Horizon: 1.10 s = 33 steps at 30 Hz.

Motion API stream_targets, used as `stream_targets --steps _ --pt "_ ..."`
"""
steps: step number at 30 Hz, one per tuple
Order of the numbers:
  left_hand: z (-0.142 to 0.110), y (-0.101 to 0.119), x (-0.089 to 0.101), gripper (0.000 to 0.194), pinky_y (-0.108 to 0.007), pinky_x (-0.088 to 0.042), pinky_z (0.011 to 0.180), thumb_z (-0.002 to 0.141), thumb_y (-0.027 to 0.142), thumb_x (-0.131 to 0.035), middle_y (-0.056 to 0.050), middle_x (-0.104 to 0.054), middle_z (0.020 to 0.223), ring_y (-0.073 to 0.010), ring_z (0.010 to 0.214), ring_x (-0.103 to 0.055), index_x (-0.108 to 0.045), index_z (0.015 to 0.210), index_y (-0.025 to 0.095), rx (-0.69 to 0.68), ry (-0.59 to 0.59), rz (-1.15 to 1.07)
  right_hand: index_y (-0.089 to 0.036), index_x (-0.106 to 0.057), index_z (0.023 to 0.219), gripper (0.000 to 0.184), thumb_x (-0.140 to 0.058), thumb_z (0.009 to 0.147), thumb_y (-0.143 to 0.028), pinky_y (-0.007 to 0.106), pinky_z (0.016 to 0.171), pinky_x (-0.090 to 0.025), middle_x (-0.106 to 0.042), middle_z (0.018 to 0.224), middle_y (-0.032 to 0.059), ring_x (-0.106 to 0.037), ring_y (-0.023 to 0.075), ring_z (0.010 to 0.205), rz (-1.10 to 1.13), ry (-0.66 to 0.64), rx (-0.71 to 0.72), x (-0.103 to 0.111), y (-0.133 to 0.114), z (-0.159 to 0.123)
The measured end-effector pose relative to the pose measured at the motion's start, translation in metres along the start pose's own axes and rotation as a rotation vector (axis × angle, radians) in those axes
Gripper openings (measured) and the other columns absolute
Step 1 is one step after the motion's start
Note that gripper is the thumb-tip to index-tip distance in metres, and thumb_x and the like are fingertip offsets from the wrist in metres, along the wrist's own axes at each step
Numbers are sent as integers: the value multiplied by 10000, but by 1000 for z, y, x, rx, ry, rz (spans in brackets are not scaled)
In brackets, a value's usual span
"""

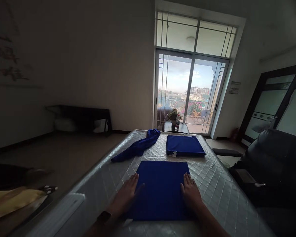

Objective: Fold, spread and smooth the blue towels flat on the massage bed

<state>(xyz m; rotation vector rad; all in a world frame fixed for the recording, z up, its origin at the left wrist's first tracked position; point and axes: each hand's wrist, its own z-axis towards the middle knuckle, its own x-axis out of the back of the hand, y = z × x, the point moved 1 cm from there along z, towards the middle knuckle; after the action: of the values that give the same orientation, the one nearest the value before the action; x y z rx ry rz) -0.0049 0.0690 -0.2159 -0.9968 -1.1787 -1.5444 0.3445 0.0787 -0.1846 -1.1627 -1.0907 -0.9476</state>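
A flat, square blue cushion [162,189] lies in front of me on a silvery quilted mattress [219,184]. My left hand [128,191] rests along its left edge, fingers stretched out and thumb over the top. On the opposite edge, my right hand [190,190] lies with straight fingers pointing away from me. Neither hand is closed around the cushion. Beyond it sits a second blue cushion [185,144] with a white tag on its near side. A crumpled blue cloth [140,145] stretches across the far left of the mattress.
A pale, flat board-like object [61,210] is at the mattress's near left edge. Black leather seating [273,164] stands on the right. Past the far end, a small dark table [166,127] carries a plant [173,116] and a bottle [177,122], before glass doors.
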Motion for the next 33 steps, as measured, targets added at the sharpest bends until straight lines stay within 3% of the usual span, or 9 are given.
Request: stream_targets --steps 4,8,13,17,19,22,28,31,33 --pt "-3 22 6 792 -523 -292 1246 1030 628 -233 -185 -339 1627 -309 1524 -310 -387 1552 52 -74 31 20 -47 -266 1597 630 -224 1028 -314 426 1277 -105 -169 1680 101 -121 223 1572 -48 12 28 10 -7 -11" --pt "-2 84 3 707 -513 -311 1241 1045 601 -276 -142 -324 1640 -294 1526 -300 -358 1582 148 -236 29 -63 -58 -314 1584 631 -240 1023 -337 439 1279 -124 -214 1668 103 -150 238 1565 -65 -50 74 12 -10 -38" --pt "-1 175 -20 695 -501 -346 1232 1039 607 -319 -131 -353 1629 -277 1517 -327 -303 1606 205 -531 -31 -178 -123 -313 1598 663 -281 1021 -449 445 1275 -188 -192 1666 65 -159 241 1560 -9 -104 49 -7 2 -74" --pt "-5 204 -33 678 -482 -341 1239 1045 600 -310 -105 -368 1621 -267 1520 -320 -297 1606 220 -664 -72 -200 -143 -278 1610 667 -274 1019 -452 447 1275 -186 -138 1668 42 -134 231 1563 -18 -158 59 -12 8 -83" --pt "-8 197 -34 672 -490 -340 1237 1048 599 -311 -97 -359 1620 -271 1516 -327 -290 1604 222 -679 -84 -175 -116 -247 1612 691 -248 1024 -477 446 1277 -178 -123 1670 49 -124 233 1565 -10 -166 53 -11 7 -84" --pt "-12 161 -27 680 -500 -341 1232 1044 612 -317 -86 -331 1627 -276 1513 -326 -262 1602 229 -628 -111 -129 -87 -217 1611 725 -235 1025 -514 446 1281 -162 -104 1672 61 -118 242 1565 11 -177 47 -7 6 -83" --pt "-45 39 -5 645 -523 -364 1213 1024 629 -357 -50 -312 1622 -305 1497 -353 -258 1579 315 -361 -141 -1 -199 -422 1561 630 -403 988 -461 506 1274 -195 -243 1664 31 -188 287 1559 52 -103 106 -6 18 -87" --pt "-76 -13 -5 637 -512 -429 1173 998 623 -419 -36 -338 1605 -320 1461 -418 -273 1564 371 -290 -86 42 -267 -647 1385 467 -451 975 -375 445 1225 -329 -491 1563 61 -417 285 1467 52 -55 205 -16 34 -89" --pt "-94 -34 -7 680 -494 -494 1123 972 604 -486 -19 -354 1599 -319 1426 -472 -212 1567 422 -288 15 42 -317 -718 1257 387 -439 989 -339 388 1112 -461 -667 1367 73 -604 255 1283 45 -19 263 -29 49 -89"
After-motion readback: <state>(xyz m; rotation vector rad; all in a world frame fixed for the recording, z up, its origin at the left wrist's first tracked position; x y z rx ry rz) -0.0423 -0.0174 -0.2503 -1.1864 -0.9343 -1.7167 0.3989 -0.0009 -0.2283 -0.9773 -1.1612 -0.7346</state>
